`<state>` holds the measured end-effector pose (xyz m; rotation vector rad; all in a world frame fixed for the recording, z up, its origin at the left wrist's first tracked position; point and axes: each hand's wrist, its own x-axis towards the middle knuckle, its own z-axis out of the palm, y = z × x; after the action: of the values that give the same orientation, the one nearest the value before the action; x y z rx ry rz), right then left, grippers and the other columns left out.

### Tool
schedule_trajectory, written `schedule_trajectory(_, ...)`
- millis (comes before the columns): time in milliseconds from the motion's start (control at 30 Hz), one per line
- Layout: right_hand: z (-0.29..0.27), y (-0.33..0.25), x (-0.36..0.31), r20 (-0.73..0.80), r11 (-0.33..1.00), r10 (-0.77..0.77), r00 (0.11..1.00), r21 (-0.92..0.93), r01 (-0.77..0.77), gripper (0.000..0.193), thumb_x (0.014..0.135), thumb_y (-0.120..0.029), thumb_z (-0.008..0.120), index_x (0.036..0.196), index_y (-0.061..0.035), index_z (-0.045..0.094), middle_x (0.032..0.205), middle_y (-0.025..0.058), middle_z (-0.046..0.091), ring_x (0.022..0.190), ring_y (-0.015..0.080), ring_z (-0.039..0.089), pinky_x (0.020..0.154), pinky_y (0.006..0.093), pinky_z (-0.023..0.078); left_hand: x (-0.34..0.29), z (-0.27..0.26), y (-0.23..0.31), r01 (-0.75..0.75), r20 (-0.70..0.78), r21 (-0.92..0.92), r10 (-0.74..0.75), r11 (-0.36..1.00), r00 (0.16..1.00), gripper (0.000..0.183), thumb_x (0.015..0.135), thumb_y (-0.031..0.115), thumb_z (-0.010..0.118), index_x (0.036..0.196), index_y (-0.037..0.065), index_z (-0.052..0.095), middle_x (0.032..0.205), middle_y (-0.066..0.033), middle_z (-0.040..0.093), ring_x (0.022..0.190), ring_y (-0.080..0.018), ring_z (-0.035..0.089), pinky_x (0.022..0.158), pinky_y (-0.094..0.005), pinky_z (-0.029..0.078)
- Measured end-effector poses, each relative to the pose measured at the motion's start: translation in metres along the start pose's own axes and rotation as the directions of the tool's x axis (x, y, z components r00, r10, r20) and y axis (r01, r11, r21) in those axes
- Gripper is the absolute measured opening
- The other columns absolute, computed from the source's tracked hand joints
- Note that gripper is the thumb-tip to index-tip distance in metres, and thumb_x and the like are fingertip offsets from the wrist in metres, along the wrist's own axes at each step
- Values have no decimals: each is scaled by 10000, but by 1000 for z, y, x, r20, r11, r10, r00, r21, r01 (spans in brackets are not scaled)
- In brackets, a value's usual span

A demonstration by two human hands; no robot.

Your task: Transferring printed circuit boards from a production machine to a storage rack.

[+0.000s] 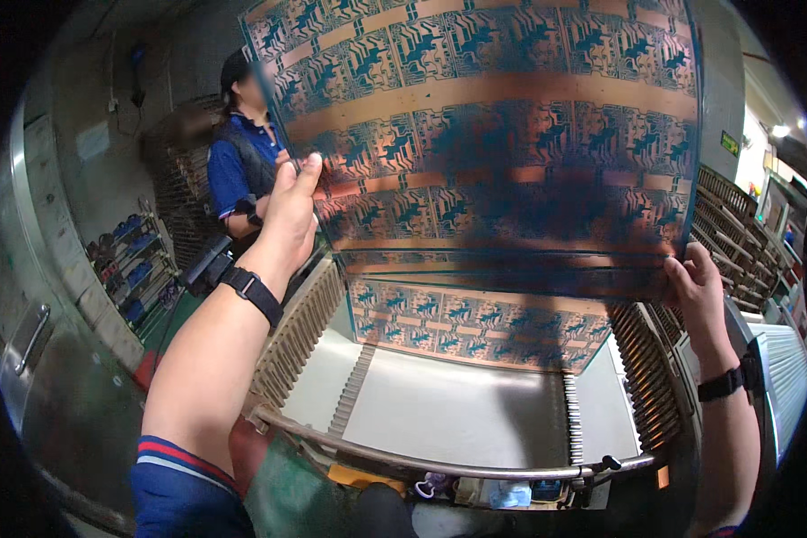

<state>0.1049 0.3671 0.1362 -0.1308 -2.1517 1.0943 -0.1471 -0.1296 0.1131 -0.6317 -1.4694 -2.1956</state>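
At left, clamping the patterned panel between the fingers of the left hand; holding it high above the slotted rack; in there, spotting a second panel standing toward the far side; and now right, pinching the held panel's lower corner with the right hand!

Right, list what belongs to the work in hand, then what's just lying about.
In the work: large copper-patterned panel, gripped by left hand and right hand; slotted rack below; second patterned panel there.

Apparently lying about: purple item, low front; pale-blue item to its right.
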Motion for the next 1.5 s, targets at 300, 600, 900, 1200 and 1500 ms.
schedule_trajectory(300,17,40,18,-32,996,81,996,32,-80,191,991,-182,674,1081,-30,602,764,2,571,645,75,543,556,255,441,-32,41,8,82,-27,65,-80,995,996,271,1068,340,538,1203,106,519,1179,-66,623,1057,-202,635,974,-403,507)
schedule_trajectory(600,21,50,21,-2,991,109,994,72,-109,230,987,-186,683,1036,-2,555,677,36,562,581,98,533,523,291,434,-31,37,10,-11,-75,84,17,996,997,560,1063,395,537,1485,67,373,1467,-71,457,1381,-189,410,1182,-357,280)
schedule_trajectory(900,29,58,20,67,981,180,981,55,-184,228,985,-184,683,1023,17,580,796,42,619,691,93,564,605,278,464,-30,22,0,27,-15,303,-23,952,1000,476,1062,467,504,1337,88,419,1318,-78,544,1220,-205,546,1065,-384,419)
schedule_trajectory(1200,3,46,13,-27,1000,9,1000,-10,-10,151,999,-120,640,1108,-19,614,823,-28,594,719,46,503,630,217,415,-42,52,9,-22,-31,97,26,995,999,278,1089,327,491,1237,103,418,1200,-72,547,1097,-189,572,969,-370,458)
schedule_trajectory(1500,14,48,9,17,988,-86,996,-127,87,142,967,-117,690,989,-16,594,800,10,606,721,99,524,643,282,454,-42,57,24,44,15,179,-47,983,999,267,1092,361,453,1178,108,461,1205,-112,640,985,-260,699,909,-444,569)
